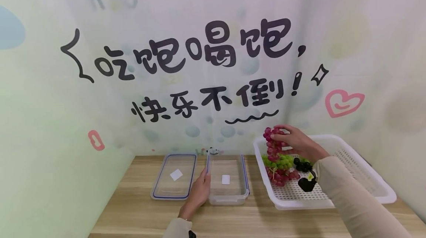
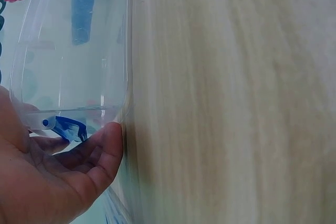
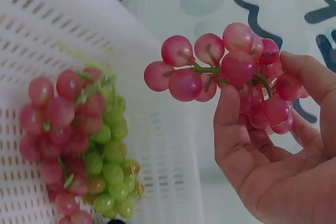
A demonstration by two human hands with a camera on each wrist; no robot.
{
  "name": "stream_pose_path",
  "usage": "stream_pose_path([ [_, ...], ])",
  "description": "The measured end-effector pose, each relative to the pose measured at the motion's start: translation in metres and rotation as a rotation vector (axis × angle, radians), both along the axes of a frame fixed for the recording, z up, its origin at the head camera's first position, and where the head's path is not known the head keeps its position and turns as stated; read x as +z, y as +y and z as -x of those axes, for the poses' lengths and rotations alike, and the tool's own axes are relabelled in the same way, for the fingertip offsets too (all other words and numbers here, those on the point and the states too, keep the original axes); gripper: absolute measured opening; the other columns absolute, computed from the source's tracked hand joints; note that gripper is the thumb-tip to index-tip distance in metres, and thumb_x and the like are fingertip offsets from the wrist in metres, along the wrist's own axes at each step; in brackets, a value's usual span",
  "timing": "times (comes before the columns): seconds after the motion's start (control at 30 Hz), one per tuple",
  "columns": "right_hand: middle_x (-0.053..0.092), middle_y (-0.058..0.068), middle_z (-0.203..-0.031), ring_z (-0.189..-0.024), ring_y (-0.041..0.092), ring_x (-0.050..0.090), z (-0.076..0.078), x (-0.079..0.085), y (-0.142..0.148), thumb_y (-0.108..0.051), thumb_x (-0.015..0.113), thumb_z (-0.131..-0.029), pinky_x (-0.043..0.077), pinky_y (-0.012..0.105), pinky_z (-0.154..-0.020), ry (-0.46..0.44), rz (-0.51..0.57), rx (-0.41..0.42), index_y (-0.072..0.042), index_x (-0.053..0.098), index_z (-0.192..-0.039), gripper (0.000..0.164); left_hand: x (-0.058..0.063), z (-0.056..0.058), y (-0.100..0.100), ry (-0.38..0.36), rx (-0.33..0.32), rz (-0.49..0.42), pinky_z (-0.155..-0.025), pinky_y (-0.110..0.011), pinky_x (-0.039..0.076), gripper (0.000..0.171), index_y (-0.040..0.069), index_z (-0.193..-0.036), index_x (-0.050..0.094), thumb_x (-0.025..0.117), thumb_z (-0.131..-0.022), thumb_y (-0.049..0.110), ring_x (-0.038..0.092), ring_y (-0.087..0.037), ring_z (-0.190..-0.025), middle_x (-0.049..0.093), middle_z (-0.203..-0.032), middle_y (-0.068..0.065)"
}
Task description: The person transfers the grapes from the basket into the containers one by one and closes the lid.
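Note:
My right hand (image 1: 299,142) holds up a bunch of red grapes (image 3: 239,67) by one end, above the far left part of a white perforated basket (image 1: 277,204). In the right wrist view the thumb and fingers pinch the grapes, and a loose end of the bunch sticks out past them. My left hand (image 1: 200,190) grips the left side of a clear plastic container (image 1: 229,200), which stands uncovered on the table. Its fingers (image 2: 110,142) curl by the container's blue-and-clear side latch (image 2: 67,128).
Inside the basket lie another red bunch (image 3: 59,111), green grapes (image 3: 113,156) and some black grapes (image 1: 302,165). A clear lid (image 1: 165,184) with a blue seal lies left of the container on the wooden table (image 1: 129,201). Behind stands a printed curtain (image 1: 213,5).

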State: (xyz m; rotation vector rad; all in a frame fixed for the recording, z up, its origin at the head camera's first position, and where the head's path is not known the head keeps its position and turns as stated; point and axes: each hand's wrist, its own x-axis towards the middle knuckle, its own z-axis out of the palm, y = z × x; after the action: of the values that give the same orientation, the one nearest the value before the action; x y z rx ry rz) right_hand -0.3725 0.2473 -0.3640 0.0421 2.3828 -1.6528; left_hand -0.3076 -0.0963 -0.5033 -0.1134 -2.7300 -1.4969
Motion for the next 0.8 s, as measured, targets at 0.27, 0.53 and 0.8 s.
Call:
stream_pose_path([
  [0.27,0.057,0.017,-0.13,-0.108,0.029,0.06,0.001,0.001,-0.02,-0.036,0.068,-0.094,0.058,0.043,-0.088,0.016,0.046,0.036,-0.015,0.035,-0.15,0.069,0.0,0.001,0.0,-0.007,0.005,0.007,-0.072,-0.04,0.047,0.052,0.0,-0.155,0.028,0.031,-0.11,0.027,0.054,-0.027,-0.083,0.057,-0.12,-0.021],
  [0.53,0.059,0.017,-0.125,-0.103,0.028,0.061,0.004,-0.008,-0.042,-0.033,0.069,-0.094,0.059,0.042,-0.085,-0.007,0.106,0.058,-0.014,0.037,-0.148,0.066,-0.004,0.001,-0.001,-0.026,0.019,0.011,-0.071,-0.038,0.047,0.055,0.001,-0.155,0.028,0.03,-0.11,0.033,0.055,-0.025,-0.086,0.055,-0.134,-0.023],
  [0.8,0.058,0.018,-0.127,-0.103,0.028,0.06,0.004,-0.011,-0.062,-0.031,0.068,-0.095,0.059,0.04,-0.084,-0.026,0.151,0.065,-0.013,0.036,-0.148,0.064,-0.003,0.001,0.001,0.021,0.008,0.006,-0.089,-0.054,0.049,0.051,-0.001,-0.154,0.03,0.032,-0.109,0.024,0.058,-0.035,-0.105,0.052,-0.139,-0.028],
])
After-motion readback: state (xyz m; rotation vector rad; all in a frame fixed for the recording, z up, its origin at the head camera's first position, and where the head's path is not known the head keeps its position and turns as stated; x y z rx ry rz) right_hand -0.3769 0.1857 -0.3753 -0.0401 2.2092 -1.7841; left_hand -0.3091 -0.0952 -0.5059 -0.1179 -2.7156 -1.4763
